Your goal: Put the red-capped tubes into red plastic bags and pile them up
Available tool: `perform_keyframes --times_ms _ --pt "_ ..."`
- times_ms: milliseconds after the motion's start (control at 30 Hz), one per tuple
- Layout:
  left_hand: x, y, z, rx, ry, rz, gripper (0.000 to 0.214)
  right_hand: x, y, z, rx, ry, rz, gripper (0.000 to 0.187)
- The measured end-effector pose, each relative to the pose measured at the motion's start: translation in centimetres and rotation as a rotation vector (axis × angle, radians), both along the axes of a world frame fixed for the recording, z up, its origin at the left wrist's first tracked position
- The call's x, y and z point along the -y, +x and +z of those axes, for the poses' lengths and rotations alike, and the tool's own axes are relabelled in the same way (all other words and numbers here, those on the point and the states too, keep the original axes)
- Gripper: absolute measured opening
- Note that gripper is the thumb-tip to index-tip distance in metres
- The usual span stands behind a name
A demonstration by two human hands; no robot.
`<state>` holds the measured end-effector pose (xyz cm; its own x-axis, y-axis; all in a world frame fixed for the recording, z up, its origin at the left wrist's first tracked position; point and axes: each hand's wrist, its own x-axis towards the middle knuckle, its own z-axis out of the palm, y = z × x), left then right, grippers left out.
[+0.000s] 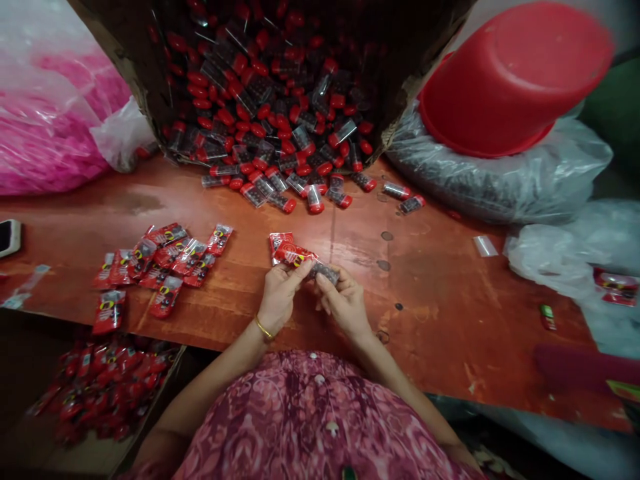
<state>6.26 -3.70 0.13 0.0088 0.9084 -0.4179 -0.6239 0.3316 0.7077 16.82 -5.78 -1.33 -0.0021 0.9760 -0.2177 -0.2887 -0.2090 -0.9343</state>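
Above the table's near edge, my left hand (280,293) is closed on a red printed packet (296,253), pinching its near end with the thumb. My right hand (346,303) is closed on a small clear tube (325,272) with dark contents. The tube's left end meets the packet between both thumbs; whether it is inside the packet I cannot tell. Just behind my left hand lies another red packet (281,239). To the left, a loose group of filled red packets (170,250) is spread on the wooden table (430,287).
A tipped carton (415,87) spills red-capped tubes (263,183) onto the table. A red bucket (505,87) rests on a plastic bag (500,187) at right. Pink pieces fill a bag (45,133) at left. Below the edge, a box holds red packets (105,387).
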Motion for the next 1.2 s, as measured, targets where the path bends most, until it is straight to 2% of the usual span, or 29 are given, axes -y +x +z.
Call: perform_keyframes --times_ms 100,367,467,600,767,1200 --pt "-0.1 -0.3 -0.2 0.011 0.027 -0.015 0.025 -0.1 0.2 0.6 0.046 0.028 0.019 0.034" --pt "0.4 -0.6 -1.0 -0.188 0.133 -0.097 0.019 -0.2 -0.7 0.9 -0.05 -0.003 0.076 0.03" --pt "0.4 -0.9 -0.4 -0.149 0.109 -0.105 0.024 -0.2 -0.8 0.9 -0.02 0.032 0.042 0.03" --pt "0.5 -1.2 0.2 -0.061 0.039 -0.064 0.031 -0.3 -0.4 0.7 -0.083 0.035 0.218 0.034" --pt "0.9 -1.1 0.0 0.004 0.049 -0.166 0.033 -0.9 -0.4 0.5 -0.004 0.051 0.241 0.033" --pt "0.8 -3.2 -0.6 -0.034 -0.019 -0.052 0.035 -2.6 -3.0 0.0 0.037 -0.04 0.237 0.035"
